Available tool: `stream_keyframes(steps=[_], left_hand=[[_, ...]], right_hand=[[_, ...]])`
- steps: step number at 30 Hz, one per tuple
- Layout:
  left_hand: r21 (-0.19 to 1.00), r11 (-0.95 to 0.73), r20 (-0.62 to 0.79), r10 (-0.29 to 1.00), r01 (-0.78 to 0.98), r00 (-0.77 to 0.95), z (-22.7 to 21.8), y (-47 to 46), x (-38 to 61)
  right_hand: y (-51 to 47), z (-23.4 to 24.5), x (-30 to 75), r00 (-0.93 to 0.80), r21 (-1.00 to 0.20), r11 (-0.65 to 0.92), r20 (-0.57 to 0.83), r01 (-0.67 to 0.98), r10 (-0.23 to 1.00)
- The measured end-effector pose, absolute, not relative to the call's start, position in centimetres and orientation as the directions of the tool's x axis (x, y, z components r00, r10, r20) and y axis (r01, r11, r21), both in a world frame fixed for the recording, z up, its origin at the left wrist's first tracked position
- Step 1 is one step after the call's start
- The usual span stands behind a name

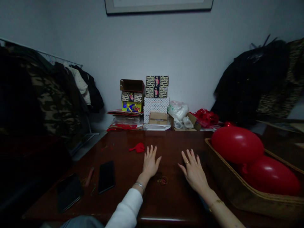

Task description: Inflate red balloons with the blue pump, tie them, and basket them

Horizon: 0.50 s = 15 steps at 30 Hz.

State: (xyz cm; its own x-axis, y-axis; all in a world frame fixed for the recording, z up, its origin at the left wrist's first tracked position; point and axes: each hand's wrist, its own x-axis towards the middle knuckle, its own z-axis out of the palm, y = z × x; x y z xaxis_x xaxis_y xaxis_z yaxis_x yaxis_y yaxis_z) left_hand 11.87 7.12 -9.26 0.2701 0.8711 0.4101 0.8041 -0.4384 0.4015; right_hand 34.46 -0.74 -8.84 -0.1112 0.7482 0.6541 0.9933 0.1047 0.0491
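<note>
My left hand (pixel 150 163) lies flat on the dark wooden table (pixel 123 196), fingers stretched out and empty. A flat, uninflated red balloon (pixel 137 147) lies just beyond it to the left. My right hand (pixel 193 171) also rests palm down with fingers spread, a ring on one finger, holding nothing. Between the two wrists a small loop of rubber bands (pixel 162 180) lies on the wood. To the right of my right hand stands a woven tray (pixel 228 186) holding two inflated red balloons (pixel 237 144).
Two dark phones (pixel 106 176) and a pinkish pen (pixel 89 176) lie at the left of the table. Stacked patterned boxes (pixel 156 87), a plastic bag (pixel 178 110) and red packaging (pixel 206 117) line the far edge by the wall. Coats hang on both sides.
</note>
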Motion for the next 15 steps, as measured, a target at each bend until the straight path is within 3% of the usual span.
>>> stream_keyframes(steps=[10, 15], left_hand=[[0.346, -0.211, 0.261, 0.957, 0.914, 0.123, -14.0, 9.6, 5.9], [0.301, -0.154, 0.233, 0.969, 0.941, 0.085, -14.9, 11.7, 5.1]], right_hand=[[-0.7, -13.7, 35.5, -0.003, 0.059, -0.032, 0.506, 0.998, 0.862], [-1.0, -15.2, 36.3, 0.115, 0.122, -0.167, 0.35, 0.978, 0.93]])
